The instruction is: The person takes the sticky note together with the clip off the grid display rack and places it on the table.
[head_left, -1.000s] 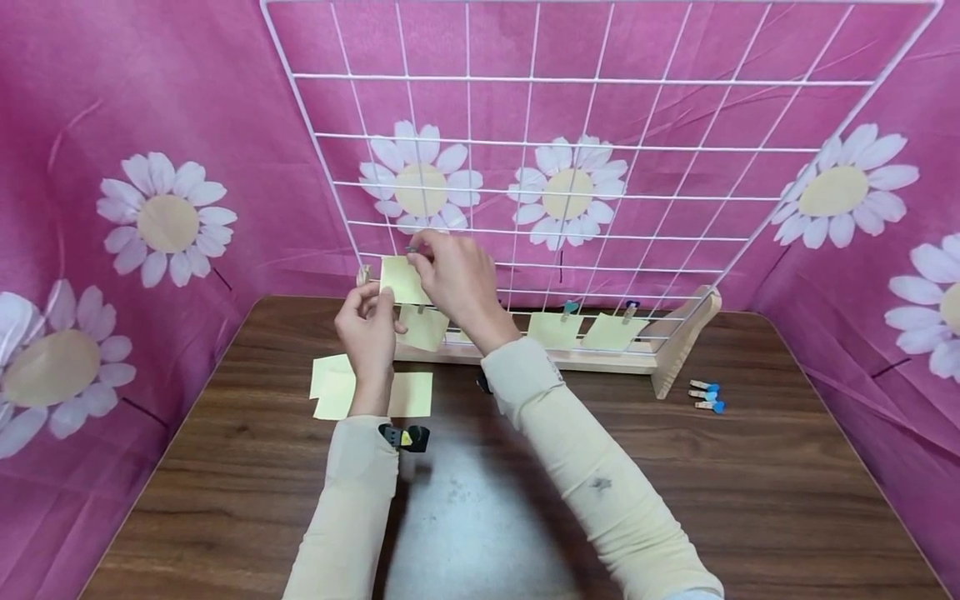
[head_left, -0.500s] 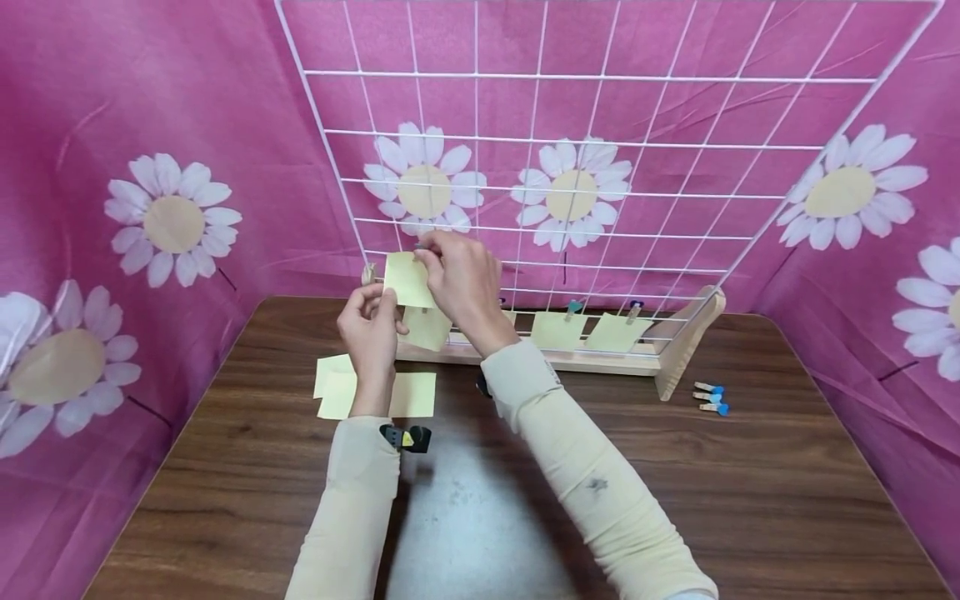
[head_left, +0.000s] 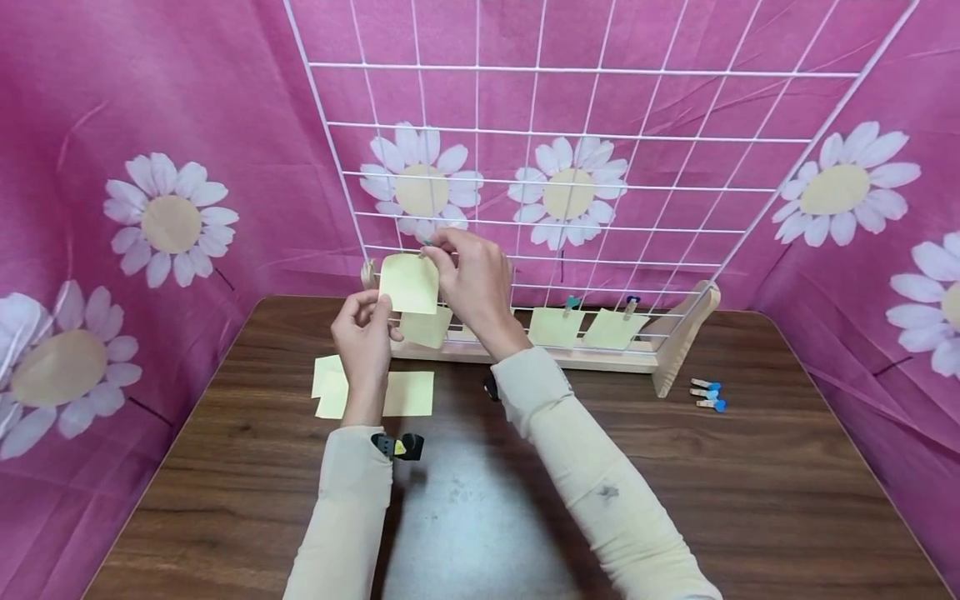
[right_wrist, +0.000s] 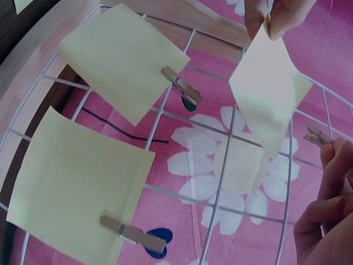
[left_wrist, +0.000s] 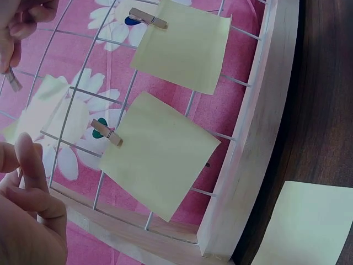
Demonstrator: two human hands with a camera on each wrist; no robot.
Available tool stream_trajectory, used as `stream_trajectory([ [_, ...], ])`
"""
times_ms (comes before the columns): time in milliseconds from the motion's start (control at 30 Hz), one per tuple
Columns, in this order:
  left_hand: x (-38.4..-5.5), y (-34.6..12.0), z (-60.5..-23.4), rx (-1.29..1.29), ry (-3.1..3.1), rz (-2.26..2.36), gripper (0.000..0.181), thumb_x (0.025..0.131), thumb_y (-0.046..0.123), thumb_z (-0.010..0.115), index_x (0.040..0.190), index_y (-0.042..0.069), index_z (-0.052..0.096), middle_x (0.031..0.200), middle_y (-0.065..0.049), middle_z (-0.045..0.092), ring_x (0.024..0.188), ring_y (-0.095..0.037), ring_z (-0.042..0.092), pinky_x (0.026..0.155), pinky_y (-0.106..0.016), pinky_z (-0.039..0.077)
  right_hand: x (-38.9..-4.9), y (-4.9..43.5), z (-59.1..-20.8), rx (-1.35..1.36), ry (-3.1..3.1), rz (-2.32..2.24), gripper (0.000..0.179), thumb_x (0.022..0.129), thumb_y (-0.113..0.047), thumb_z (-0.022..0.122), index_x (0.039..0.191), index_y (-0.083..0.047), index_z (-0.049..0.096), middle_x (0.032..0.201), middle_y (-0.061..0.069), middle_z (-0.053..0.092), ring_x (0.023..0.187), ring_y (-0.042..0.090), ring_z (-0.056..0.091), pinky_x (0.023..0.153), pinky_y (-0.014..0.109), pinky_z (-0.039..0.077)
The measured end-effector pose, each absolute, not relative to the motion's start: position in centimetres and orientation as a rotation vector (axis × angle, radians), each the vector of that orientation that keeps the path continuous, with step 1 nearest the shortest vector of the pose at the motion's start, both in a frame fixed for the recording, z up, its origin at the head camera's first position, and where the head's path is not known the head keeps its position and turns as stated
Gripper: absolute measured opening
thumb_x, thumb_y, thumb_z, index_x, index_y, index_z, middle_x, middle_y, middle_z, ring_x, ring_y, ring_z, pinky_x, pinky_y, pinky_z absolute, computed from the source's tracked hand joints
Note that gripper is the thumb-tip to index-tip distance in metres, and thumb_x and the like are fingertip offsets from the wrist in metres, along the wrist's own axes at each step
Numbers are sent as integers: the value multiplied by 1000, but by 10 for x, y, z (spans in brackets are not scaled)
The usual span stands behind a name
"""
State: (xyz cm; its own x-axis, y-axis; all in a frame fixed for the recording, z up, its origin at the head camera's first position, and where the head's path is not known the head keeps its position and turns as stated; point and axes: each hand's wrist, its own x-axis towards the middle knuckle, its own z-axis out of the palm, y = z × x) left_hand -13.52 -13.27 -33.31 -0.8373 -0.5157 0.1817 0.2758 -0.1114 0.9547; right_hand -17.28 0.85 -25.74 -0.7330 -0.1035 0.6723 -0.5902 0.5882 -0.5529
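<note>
My left hand (head_left: 365,337) pinches a pale yellow sticky note (head_left: 408,285) by its lower left corner, in front of the white wire grid (head_left: 572,133). In the right wrist view, thumb and finger hold the same note (right_wrist: 265,83) at one corner. My right hand (head_left: 476,279) pinches a small wooden clothespin (right_wrist: 318,135) near the note's upper right corner; in the right wrist view a gap shows between pin and note. Below, another note (head_left: 425,327) hangs on the grid from a clothespin (left_wrist: 107,132) with a green heart. Beside it is a note (left_wrist: 185,47) with a blue-heart pin.
Two more clipped notes, a left one (head_left: 555,327) and a right one (head_left: 617,329), hang at the grid's lower right. Loose notes (head_left: 408,393) lie on the wooden table (head_left: 675,500). Blue-heart clothespins (head_left: 708,405) lie right of the grid's wooden stand (head_left: 684,342).
My right hand has shifted slightly right, uncovering more of the held note. The clothespin in its fingers shows more plainly by the note's top edge. My left hand keeps hold of the note.
</note>
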Motion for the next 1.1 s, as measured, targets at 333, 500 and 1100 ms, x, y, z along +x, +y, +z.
stream_trajectory([
  [333,-130,-135,-338,235,-1600,-2029,6,94,0,67,99,-3,67,71,-1,65,39,-7,50,40,-18,42,-162,29,-260,581,-2150,1159,11,93,-12,75,97,-1,76,83,7,74,62,17,62,52,28,41],
  [500,-129,-135,-340,210,-1565,-2052,5,90,-4,69,92,1,67,68,-4,66,39,-8,50,41,-19,45,-159,40,-262,574,-2142,1171,10,92,-11,76,93,-2,76,80,7,73,61,17,62,53,27,42],
  [1100,-119,-137,-356,185,-1590,-2093,4,89,-4,73,90,-4,69,67,2,69,38,-9,50,42,-19,46,-146,108,-293,420,-2093,1200,9,90,-7,77,91,2,75,80,11,73,64,19,64,56,15,44],
])
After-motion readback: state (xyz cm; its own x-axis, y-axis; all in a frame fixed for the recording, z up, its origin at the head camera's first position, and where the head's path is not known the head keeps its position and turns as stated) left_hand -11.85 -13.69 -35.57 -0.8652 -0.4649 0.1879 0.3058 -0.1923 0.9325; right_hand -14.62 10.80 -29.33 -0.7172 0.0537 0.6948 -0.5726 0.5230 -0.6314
